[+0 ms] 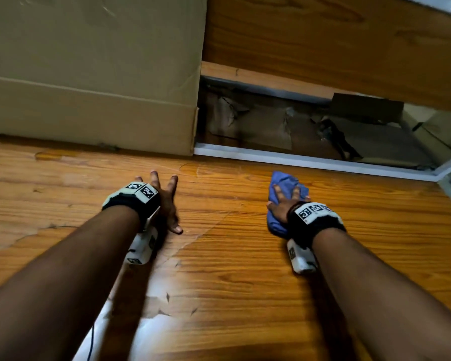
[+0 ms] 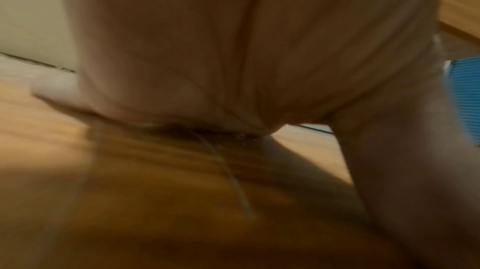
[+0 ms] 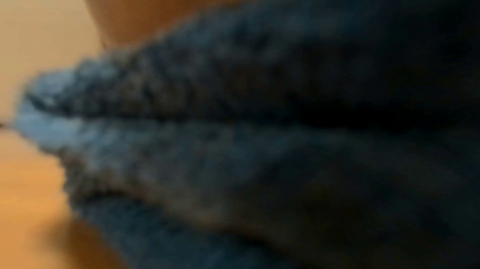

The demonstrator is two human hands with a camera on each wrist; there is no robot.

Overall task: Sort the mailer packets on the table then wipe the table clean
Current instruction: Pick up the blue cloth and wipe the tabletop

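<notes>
A crumpled blue cloth (image 1: 284, 185) lies on the wooden table (image 1: 219, 256) at the right. My right hand (image 1: 288, 201) presses flat on top of it with fingers spread. The right wrist view is filled by the blurred blue cloth (image 3: 233, 129). My left hand (image 1: 164, 199) rests on the bare tabletop with its fingers spread and straight, holding nothing. In the left wrist view the palm (image 2: 233, 47) sits close over the wood, and a bit of the blue cloth (image 2: 465, 99) shows at the right edge. No mailer packets show on the table.
A large cardboard box (image 1: 89, 74) stands on the table at the back left. Behind the table's far edge a gap (image 1: 310, 131) holds flattened brown cardboard pieces. A wooden panel (image 1: 336, 43) rises at the back right. The table veneer is chipped near the front.
</notes>
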